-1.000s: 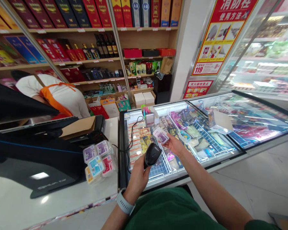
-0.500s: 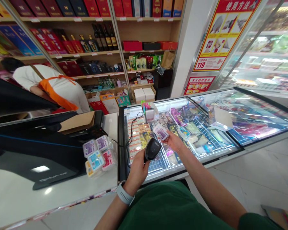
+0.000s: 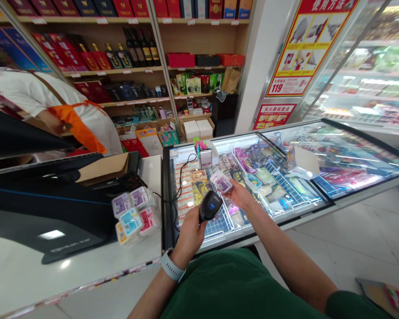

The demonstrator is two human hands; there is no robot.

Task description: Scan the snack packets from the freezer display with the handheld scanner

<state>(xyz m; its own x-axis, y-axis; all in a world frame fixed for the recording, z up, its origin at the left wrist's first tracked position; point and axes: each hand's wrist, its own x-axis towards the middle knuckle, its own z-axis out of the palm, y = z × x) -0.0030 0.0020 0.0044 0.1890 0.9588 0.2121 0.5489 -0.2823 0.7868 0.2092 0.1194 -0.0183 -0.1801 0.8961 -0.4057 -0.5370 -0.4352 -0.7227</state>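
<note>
My left hand (image 3: 190, 232) is wrapped round the handle of a black barcode scanner (image 3: 211, 205), on whose head a small blue light shows. In my right hand (image 3: 238, 195) I grip a small clear tub with a white and purple label (image 3: 221, 181) by its right end, just beyond the scanner's head. Both are held above the glass-topped chest freezer (image 3: 326, 201). Several similar packs with purple, blue, red and yellow labels (image 3: 133, 215) sit in a pile on the white counter (image 3: 136, 257) to the left.
A black checkout machine (image 3: 53, 221) stands on the counter. The scanner's black cable (image 3: 179, 186) trails over the freezer glass. An open cardboard box (image 3: 304, 161) lies on the freezer. Behind the counter, a person in an orange apron (image 3: 76, 126) bends near stocked shelves.
A blue light has come on at the scanner's head. The person behind the counter has shifted left. My hands keep nearly the same pose, with the scanner and the tub still held.
</note>
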